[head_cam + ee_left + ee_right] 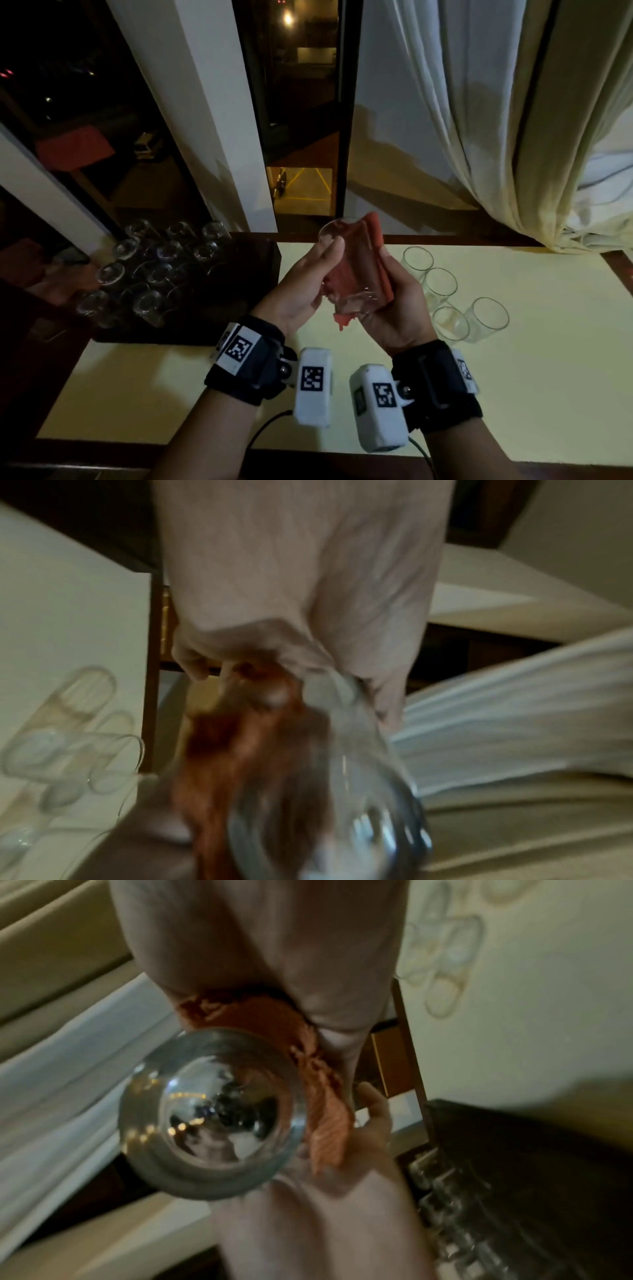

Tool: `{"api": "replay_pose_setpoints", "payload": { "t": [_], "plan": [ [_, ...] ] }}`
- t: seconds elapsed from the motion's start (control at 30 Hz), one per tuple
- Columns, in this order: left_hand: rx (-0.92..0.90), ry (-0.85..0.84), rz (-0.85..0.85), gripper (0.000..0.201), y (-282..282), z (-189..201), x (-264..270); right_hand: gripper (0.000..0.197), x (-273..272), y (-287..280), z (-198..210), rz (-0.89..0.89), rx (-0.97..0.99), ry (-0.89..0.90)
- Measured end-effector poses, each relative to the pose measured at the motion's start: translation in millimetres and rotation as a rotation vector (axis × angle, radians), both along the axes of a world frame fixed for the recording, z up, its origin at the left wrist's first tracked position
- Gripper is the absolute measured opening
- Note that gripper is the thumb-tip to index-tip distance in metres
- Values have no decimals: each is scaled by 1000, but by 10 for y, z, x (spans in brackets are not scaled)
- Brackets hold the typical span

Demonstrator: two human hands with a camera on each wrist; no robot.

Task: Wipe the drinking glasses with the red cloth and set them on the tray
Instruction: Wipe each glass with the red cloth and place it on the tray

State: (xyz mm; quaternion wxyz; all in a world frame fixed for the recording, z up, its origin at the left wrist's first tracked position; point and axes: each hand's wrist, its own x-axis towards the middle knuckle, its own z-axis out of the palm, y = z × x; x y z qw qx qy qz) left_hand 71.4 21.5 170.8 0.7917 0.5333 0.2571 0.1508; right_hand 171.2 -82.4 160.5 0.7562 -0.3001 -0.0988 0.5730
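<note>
I hold a clear drinking glass (356, 303) tilted above the table, its rim pointing away and its thick base (209, 1112) toward me. My left hand (308, 281) grips it from the left, fingers running up the side. My right hand (399, 305) presses the red cloth (371, 250) round the glass's right side. Part of the cloth (240, 764) lies against the glass wall (342, 804), and a corner hangs below the base. The dark tray (246, 274) sits at the table's left with several glasses (154, 270) standing upside down on it.
Several more glasses (442, 286) stand upright on the pale yellow table (548, 342) just right of my hands. A dark window and white wall rise behind the table. Cream curtains (513, 137) hang at the back right, their hem reaching the tabletop.
</note>
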Motion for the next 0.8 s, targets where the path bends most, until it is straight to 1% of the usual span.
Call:
{"api": "replay_pose_setpoints", "payload": {
  "t": [0.03, 0.1, 0.17, 0.2, 0.23, 0.27, 0.3, 0.33, 0.37, 0.4, 0.43, 0.5, 0.53, 0.57, 0.63, 0.67, 0.7, 0.73, 0.8],
  "plan": [
    [18, 15, -8, 87, 25, -13, -21, 56, 16, -19, -1, 7, 13, 9],
    [30, 21, 11, 78, 26, -14, -43, 54, 52, -11, -6, -11, 5, -121],
    [3, 19, 29, 91, -18, -59, -4, 51, 53, 29, -6, -23, 5, -283],
    [-12, 17, 43, 95, -55, -54, 16, 52, 38, 47, -3, -32, 11, -302],
    [-10, 7, 60, 90, -70, -52, 33, 53, 22, 60, 5, -35, 17, -273],
    [5, -14, 51, 76, -66, -47, 38, 55, 3, 64, 19, -34, 16, -198],
    [5, -32, 32, 68, -45, -35, 31, 56, 1, 61, 19, -41, 1, -112],
    [0, -41, 23, 72, -22, -11, 13, 57, 10, 47, 10, -43, -11, -40],
    [-19, -43, 47, 85, 6, -3, -5, 58, 21, 32, 2, -39, -17, -11],
    [-47, -40, 93, 96, 46, -19, -11, 57, 21, 25, 15, -43, -25, -34],
    [-61, -42, 138, 98, 70, -28, -7, 55, 26, 34, 19, -49, -30, -98],
    [-52, -29, 149, 89, 57, -54, 33, 50, 33, 81, 6, -60, -53, -242],
    [-44, -7, 139, 86, 27, -59, 59, 49, 24, 96, 11, -63, -65, -266],
    [-33, 2, 136, 80, -2, -52, 80, 49, 22, 98, 2, -55, -61, -257],
    [-2, -24, 97, 60, -24, -26, 80, 51, 28, 79, 1, -26, -32, -145],
    [3, -35, 72, 56, -21, -7, 57, 53, 32, 61, 20, -22, -37, -73],
    [8, -35, 69, 55, -13, 10, 24, 54, 44, 46, 30, -16, -39, -38],
    [15, -25, 89, 57, 14, 4, 4, 55, 54, 39, 37, -17, -41, -52],
    [3, -12, 134, 67, 33, 21, 1, 52, 68, 55, 50, -28, -46, -203]
  ]
}}
